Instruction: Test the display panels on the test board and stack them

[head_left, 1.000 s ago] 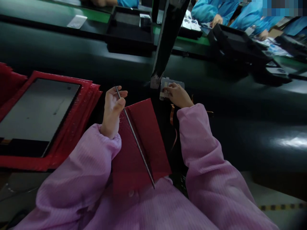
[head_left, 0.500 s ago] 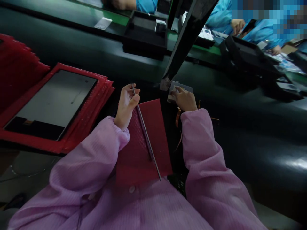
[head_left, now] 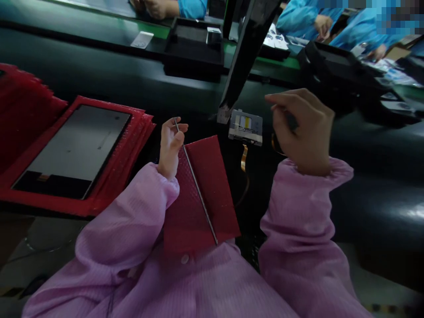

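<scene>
My left hand [head_left: 170,148] grips the upper end of a thin flat panel [head_left: 198,187], which I see edge-on as a narrow grey strip slanting down toward my body. Beneath the panel lies a red bubble-wrap bag [head_left: 218,190]. My right hand [head_left: 303,128] is raised over the bench at the right, thumb and fingers drawn together in a pinch; whether anything is between them I cannot make out. To its left sits a small grey flat module [head_left: 245,127] with a yellow mark, and an orange ribbon cable [head_left: 244,158] lies just below it.
At left, a screen panel [head_left: 73,145] rests on stacked red bubble bags [head_left: 132,145], with more red bags [head_left: 26,115] behind. A dark post [head_left: 247,57] rises beyond the module. Black trays [head_left: 195,53] line the far side, where co-workers in blue sleeves [head_left: 296,20] work.
My right hand has left the grey module, moving right and up, which uncovers the module. My left hand still holds the panel. The view has shifted slightly.
</scene>
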Demonstrator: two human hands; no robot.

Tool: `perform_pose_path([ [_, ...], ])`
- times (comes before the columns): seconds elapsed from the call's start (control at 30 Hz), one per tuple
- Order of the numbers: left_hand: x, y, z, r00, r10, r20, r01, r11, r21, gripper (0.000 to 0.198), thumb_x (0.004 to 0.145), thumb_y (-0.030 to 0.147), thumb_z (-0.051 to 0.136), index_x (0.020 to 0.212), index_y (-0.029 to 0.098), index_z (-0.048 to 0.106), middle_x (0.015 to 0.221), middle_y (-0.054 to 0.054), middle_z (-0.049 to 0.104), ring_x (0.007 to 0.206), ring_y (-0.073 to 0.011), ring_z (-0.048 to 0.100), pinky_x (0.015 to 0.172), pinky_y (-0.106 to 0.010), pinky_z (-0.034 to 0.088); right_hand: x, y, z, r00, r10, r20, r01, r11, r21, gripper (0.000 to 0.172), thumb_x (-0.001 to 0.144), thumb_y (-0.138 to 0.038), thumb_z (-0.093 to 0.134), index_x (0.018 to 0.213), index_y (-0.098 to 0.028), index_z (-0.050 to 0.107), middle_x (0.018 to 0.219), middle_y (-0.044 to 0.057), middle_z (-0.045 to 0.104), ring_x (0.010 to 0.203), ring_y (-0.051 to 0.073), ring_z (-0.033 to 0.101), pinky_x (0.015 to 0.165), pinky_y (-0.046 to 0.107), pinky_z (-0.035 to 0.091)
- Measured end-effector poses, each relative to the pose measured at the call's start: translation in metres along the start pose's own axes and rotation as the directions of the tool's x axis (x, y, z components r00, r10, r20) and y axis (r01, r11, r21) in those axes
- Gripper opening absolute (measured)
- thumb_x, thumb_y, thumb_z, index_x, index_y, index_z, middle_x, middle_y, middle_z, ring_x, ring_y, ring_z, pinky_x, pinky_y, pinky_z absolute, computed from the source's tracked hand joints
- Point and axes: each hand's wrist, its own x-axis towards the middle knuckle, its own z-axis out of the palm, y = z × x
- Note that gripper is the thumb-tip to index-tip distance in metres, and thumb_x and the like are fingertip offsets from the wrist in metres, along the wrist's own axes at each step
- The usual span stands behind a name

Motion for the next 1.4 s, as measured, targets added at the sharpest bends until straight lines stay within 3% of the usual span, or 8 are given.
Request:
perform_pose_path([
  [0.1,0.001,-0.002,-0.001,1.000,-0.009,0.007,0.009,1.000,-0.007,0.058,0.077,0.074,0.057,0.112,0.028,0.058,0.103,-0.005,0.068,0.100,-0.0227,0.063,0.097,-0.043,0.044,-0.004,0.030,0.032,0.988,0.079,0.135,-0.072,0.996,-0.052,0.037,0.092,-0.008,0.043,0.122,-0.014,0.063,0.109,0.009,0.065,0.104,0.021,0.061,0.090,0.037,0.052],
  [0.23,0.004,-0.005,-0.004,0.998,-0.031,0.054,0.033,0.999,-0.028,0.062,0.075,0.076,0.058,0.113,0.028,0.058,0.104,-0.005,0.068,0.100,-0.0226,0.064,0.099,-0.044,0.043,-0.017,0.075,0.087,0.897,0.235,0.375,-0.194,0.970,-0.143,0.049,0.083,0.000,0.045,0.128,-0.011,0.061,0.118,0.013,0.061,0.112,0.025,0.056,0.100,0.042,0.047],
  [0.33,0.005,-0.006,-0.005,0.995,-0.056,0.077,0.059,0.997,-0.041,0.064,0.072,0.076,0.061,0.113,0.026,0.060,0.105,-0.005,0.069,0.099,-0.0221,0.065,0.100,-0.044,0.042,-0.029,0.088,0.113,0.865,0.236,0.443,-0.186,0.971,-0.152,0.047,0.083,-0.002,0.045,0.124,-0.015,0.065,0.115,0.013,0.061,0.110,0.026,0.056,0.101,0.042,0.046],
  [0.43,0.005,-0.005,-0.005,0.995,-0.060,0.076,0.064,0.997,-0.043,0.064,0.073,0.075,0.061,0.114,0.026,0.061,0.105,-0.005,0.069,0.100,-0.0221,0.064,0.102,-0.045,0.041,-0.036,0.089,0.124,0.853,0.222,0.473,-0.167,0.974,-0.156,0.046,0.084,-0.003,0.043,0.122,-0.017,0.066,0.114,0.013,0.060,0.111,0.026,0.053,0.101,0.041,0.045],
  [0.87,0.000,-0.005,-0.002,0.996,-0.050,0.072,0.051,0.999,-0.013,0.059,0.077,0.075,0.056,0.116,0.030,0.059,0.107,-0.005,0.067,0.107,-0.0235,0.062,0.105,-0.047,0.041,-0.037,0.096,0.131,0.847,0.238,0.476,-0.168,0.968,-0.184,0.053,0.080,-0.004,0.042,0.124,-0.019,0.066,0.125,0.014,0.054,0.113,0.030,0.048,0.095,0.047,0.045],
  [1.2,-0.003,0.006,-0.001,0.987,-0.139,0.076,0.142,0.989,-0.035,0.054,0.076,0.070,0.062,0.114,0.031,0.057,0.110,-0.004,0.065,0.111,-0.0233,0.059,0.105,-0.045,0.040,-0.037,0.092,0.130,0.854,0.254,0.454,-0.188,0.964,-0.186,0.048,0.080,-0.005,0.045,0.121,-0.019,0.066,0.129,0.014,0.054,0.119,0.031,0.050,0.097,0.047,0.046],
  [1.3,-0.003,0.006,-0.002,0.986,-0.151,0.070,0.155,0.986,-0.058,0.057,0.076,0.069,0.062,0.115,0.029,0.056,0.109,-0.004,0.065,0.111,-0.0234,0.059,0.106,-0.047,0.039,-0.026,0.087,0.116,0.873,0.266,0.409,-0.204,0.960,-0.190,0.054,0.077,-0.003,0.047,0.127,-0.017,0.060,0.131,0.014,0.053,0.120,0.030,0.051,0.101,0.047,0.045],
  [1.4,-0.003,0.002,-0.004,0.990,-0.121,0.073,0.127,0.989,-0.080,0.052,0.081,0.066,0.058,0.116,0.027,0.055,0.110,-0.005,0.064,0.112,-0.0228,0.059,0.107,-0.047,0.038,-0.010,0.061,0.078,0.911,0.266,0.314,-0.215,0.958,-0.188,0.054,0.082,-0.004,0.046,0.133,-0.016,0.052,0.133,0.013,0.051,0.123,0.028,0.048,0.105,0.046,0.043],
])
